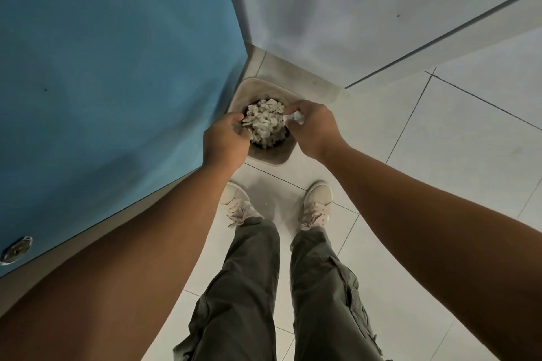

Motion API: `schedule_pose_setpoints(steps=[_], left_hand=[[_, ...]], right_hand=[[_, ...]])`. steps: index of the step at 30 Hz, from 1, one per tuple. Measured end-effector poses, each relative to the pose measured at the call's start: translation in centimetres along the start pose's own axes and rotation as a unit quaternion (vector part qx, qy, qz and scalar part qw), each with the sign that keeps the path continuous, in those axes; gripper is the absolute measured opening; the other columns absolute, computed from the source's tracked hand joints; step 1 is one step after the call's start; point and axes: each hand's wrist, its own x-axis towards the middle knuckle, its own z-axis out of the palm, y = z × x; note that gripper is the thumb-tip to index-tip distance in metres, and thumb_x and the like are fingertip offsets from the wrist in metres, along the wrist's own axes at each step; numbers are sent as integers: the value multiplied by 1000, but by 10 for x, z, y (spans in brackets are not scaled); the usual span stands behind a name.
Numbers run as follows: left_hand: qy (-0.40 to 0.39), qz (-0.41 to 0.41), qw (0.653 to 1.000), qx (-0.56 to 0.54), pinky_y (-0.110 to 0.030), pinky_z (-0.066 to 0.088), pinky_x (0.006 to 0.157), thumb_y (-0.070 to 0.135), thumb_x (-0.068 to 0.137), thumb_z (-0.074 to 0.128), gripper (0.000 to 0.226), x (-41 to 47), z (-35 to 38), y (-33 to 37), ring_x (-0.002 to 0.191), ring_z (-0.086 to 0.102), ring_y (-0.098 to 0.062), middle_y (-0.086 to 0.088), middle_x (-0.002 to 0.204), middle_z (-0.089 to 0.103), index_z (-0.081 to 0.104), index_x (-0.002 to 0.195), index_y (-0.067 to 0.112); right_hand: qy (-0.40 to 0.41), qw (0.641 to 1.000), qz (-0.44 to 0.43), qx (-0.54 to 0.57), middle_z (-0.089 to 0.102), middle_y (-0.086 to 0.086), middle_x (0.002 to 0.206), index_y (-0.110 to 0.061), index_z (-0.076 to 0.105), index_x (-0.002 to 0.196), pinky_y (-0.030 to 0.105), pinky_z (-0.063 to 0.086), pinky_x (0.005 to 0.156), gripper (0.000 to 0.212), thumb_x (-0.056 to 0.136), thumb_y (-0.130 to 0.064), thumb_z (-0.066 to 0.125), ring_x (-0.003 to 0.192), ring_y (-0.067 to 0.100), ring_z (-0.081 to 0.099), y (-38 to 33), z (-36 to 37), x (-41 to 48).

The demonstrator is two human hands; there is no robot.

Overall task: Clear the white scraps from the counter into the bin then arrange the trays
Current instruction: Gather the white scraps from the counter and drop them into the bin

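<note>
bin (272, 159): heaped with scraps (264, 121). my left hand (225, 141) and right hand (312, 130) each clutch more above it. i judge clearing near done; trays unseen, arranging remains.

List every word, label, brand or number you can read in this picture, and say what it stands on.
None: no readable text shows on the beige square plastic bin, the crumpled white scraps, the blue cabinet panel or the pale lace-up shoes.

Blue cabinet panel (111, 67). Beige bin (271, 157), off-white scraps (265, 120) inside. Pale grey floor tiles (440, 141), dark grout lines. Olive-grey trousers (252, 287). Cream shoes (318, 204).
</note>
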Motion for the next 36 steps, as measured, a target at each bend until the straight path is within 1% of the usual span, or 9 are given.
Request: schedule_pose_setpoints(steps=[4,8,10,15,18,22,25,29,36], left_hand=[[1,4,1000,-14,4,31,55,14,91,57,36,1,2,-7,85,53,0,-2,124,65,63,126,19],[-3,2,999,-32,3,35,47,12,90,57,34,2,6,-14,61,47,6,-4,120,66,65,122,20],[-4,-5,999,-42,0,37,46,13,90,57,33,1,6,-15,60,48,6,-5,120,65,65,122,21],[1,0,999,-38,1,36,46,13,90,58,33,-13,-1,-10,60,48,7,-4,120,67,65,122,20],[4,11,1000,-14,3,33,53,13,90,58,32,-27,-13,5,74,57,-4,-3,116,68,65,121,20],[13,49,999,-20,-18,43,85,14,90,61,34,-55,-34,38,115,60,-21,-7,125,65,63,124,18],[23,57,998,-29,-26,48,93,16,90,60,38,-82,-57,71,116,59,-24,-6,129,63,61,128,20],[44,108,993,-17,-34,48,99,18,89,61,39,-129,-96,113,115,58,-24,-3,126,63,60,127,22],[130,254,957,46,-28,34,105,20,89,61,42,-207,-169,168,127,46,-23,-4,132,57,57,130,13]], right_hand=[[-18,999,1,-29,66,6,110,-21,65,112,27,48,81,25,88,-17,60,99,25,61,-1,21,12],[-34,999,32,-14,64,2,122,-24,53,132,31,48,93,49,85,-21,64,110,25,60,15,32,14],[-31,998,51,-1,63,2,127,-30,45,139,29,48,93,58,84,-22,63,114,24,59,22,32,8],[-22,998,47,-27,61,7,127,-24,48,138,22,41,82,50,90,-21,60,117,26,56,26,16,-11],[-17,998,21,-50,61,7,128,-24,48,138,21,39,83,52,88,-26,63,118,26,56,17,1,-27],[-6,998,-18,-58,60,3,131,-25,49,136,26,42,93,52,86,-28,63,120,25,54,-12,-26,-55],[-1,995,-68,-67,60,0,130,-25,50,133,30,44,97,48,86,-25,63,118,23,54,-42,-54,-85],[4,986,-141,-94,57,-1,133,-22,50,133,26,39,99,48,86,-22,62,121,22,52,-85,-102,-131],[73,955,-260,-119,47,3,144,-16,51,136,22,25,109,51,88,-23,63,135,19,40,-159,-181,-202]])
